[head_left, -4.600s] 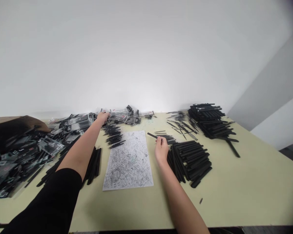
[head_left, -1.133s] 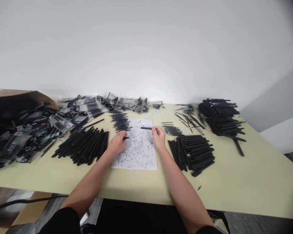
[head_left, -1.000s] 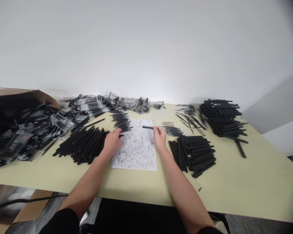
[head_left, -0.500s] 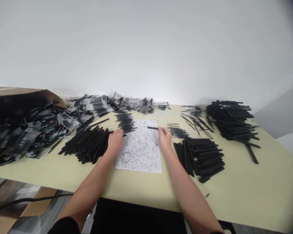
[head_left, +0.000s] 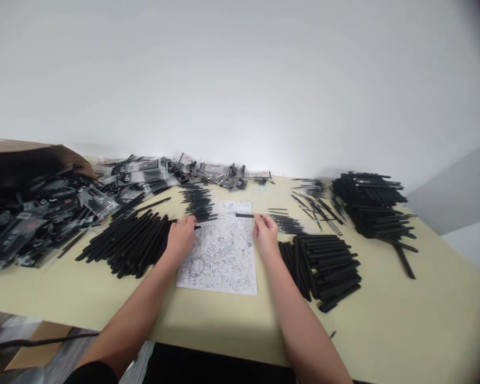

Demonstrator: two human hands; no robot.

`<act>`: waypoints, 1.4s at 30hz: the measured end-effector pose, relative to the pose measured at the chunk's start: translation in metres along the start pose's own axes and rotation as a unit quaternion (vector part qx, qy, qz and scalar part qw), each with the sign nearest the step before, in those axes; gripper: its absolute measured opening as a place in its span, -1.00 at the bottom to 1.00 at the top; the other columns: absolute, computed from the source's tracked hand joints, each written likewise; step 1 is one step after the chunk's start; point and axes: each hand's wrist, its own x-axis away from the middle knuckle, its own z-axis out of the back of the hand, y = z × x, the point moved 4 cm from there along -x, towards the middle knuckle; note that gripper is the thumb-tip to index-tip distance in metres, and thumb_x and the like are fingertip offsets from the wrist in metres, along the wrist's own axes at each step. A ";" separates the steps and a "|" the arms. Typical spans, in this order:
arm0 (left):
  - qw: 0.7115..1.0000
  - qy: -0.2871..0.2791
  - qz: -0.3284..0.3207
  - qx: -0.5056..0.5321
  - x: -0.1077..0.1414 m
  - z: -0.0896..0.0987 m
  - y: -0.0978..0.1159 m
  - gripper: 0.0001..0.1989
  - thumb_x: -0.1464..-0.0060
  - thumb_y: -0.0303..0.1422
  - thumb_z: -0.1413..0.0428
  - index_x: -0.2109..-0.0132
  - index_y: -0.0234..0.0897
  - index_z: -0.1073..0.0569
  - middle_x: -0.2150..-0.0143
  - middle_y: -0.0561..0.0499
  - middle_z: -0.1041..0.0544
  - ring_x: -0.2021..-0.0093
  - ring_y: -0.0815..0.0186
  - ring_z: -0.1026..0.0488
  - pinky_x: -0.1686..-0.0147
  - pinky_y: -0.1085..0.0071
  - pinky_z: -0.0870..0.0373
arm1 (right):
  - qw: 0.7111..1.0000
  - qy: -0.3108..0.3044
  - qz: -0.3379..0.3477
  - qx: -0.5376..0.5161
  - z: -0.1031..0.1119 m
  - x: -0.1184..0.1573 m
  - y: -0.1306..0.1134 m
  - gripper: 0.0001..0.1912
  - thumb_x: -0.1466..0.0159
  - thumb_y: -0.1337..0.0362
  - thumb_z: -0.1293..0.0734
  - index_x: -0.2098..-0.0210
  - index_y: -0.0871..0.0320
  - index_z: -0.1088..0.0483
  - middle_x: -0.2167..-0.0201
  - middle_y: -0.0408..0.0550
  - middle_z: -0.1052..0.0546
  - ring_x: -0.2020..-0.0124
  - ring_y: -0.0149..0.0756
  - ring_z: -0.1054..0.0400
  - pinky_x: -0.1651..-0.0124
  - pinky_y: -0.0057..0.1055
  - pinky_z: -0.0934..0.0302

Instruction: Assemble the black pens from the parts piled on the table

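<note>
My right hand [head_left: 266,230] pinches a slim black pen part [head_left: 245,215], which points left over the top of a white sheet [head_left: 224,261] covered in scribbles. At the sheet's left edge my left hand [head_left: 181,234] is closed, and a short black tip [head_left: 197,228] sticks out of it; the rest is hidden. Left of that hand lies a heap of thick black pen barrels [head_left: 132,242]. Thin dark refill-like sticks [head_left: 198,201] lie in a row just beyond it. Beside my right hand is another row of thin sticks [head_left: 288,223].
Thick black barrels [head_left: 324,264] lie right of my right forearm, with a taller pile [head_left: 370,200] farther right. Loose thin sticks [head_left: 314,205] are scattered between. Clear packets [head_left: 144,173] line the back and spill from a brown box [head_left: 72,157] at left.
The view has shifted a little, so most of the table sits farther left and lower. Both hands keep their holds, with little visible movement over the sheet.
</note>
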 end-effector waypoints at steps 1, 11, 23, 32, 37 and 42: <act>1.000 0.005 -0.005 0.006 0.001 0.002 0.001 -0.76 -0.21 -0.57 0.12 0.08 -0.30 -0.36 0.08 -0.17 -0.50 0.08 0.07 -0.49 0.20 0.25 -0.25 | 1.000 -0.003 -0.008 -0.014 -0.001 0.000 0.000 -0.61 -0.02 -0.05 -0.45 0.50 0.08 -0.29 0.78 -0.39 -0.13 0.76 -0.51 0.06 0.65 -0.45 0.15; 0.997 0.040 -0.049 0.048 0.004 -0.003 0.009 -0.78 -0.17 -0.57 0.10 0.13 -0.24 -0.35 0.17 -0.12 -0.48 0.15 0.11 -0.46 0.21 0.28 -0.26 | 0.998 -0.014 -0.049 -0.025 0.000 -0.004 0.006 -0.65 -0.02 0.02 -0.46 0.54 0.07 -0.27 0.77 -0.37 -0.18 0.76 -0.52 0.04 0.66 -0.45 0.11; 0.989 0.046 -0.087 0.114 0.007 -0.008 0.019 -0.77 -0.29 -0.47 0.17 0.10 -0.26 -0.37 0.17 -0.12 -0.48 0.15 0.15 -0.42 0.14 0.25 -0.28 | 0.996 -0.069 -0.052 0.030 -0.003 0.000 0.003 -0.73 -0.05 0.04 -0.42 0.46 0.12 -0.40 0.69 -0.30 -0.29 0.71 -0.51 -0.06 0.64 -0.47 0.10; 0.970 0.077 -0.123 0.193 0.017 -0.004 0.033 -0.81 -0.32 -0.34 0.11 0.09 -0.22 -0.38 0.20 -0.08 -0.45 0.17 0.19 -0.40 0.09 0.27 -0.31 | 0.983 -0.150 -0.093 0.049 -0.008 0.006 0.000 -0.83 -0.01 0.19 -0.35 0.41 0.12 -0.49 0.59 -0.19 -0.46 0.64 -0.48 -0.16 0.62 -0.50 0.08; 0.954 0.134 -0.074 0.258 0.020 -0.002 0.030 -0.66 -0.23 -0.22 -0.04 -0.08 -0.25 -0.27 0.20 -0.05 -0.39 0.20 0.22 -0.40 0.13 0.30 -0.38 | 0.987 -0.121 -0.107 0.015 -0.005 0.003 0.002 -0.83 0.03 0.18 -0.34 0.46 0.11 -0.46 0.65 -0.21 -0.41 0.68 -0.48 -0.12 0.63 -0.49 0.13; 0.950 0.144 -0.039 0.275 0.018 -0.005 0.025 -0.67 -0.21 -0.29 -0.04 -0.08 -0.27 -0.23 0.24 -0.01 -0.34 0.25 0.26 -0.38 0.18 0.33 -0.40 | 0.988 -0.111 -0.107 0.000 -0.003 0.001 0.003 -0.85 0.03 0.18 -0.33 0.48 0.11 -0.44 0.70 -0.25 -0.34 0.69 -0.47 -0.11 0.63 -0.48 0.12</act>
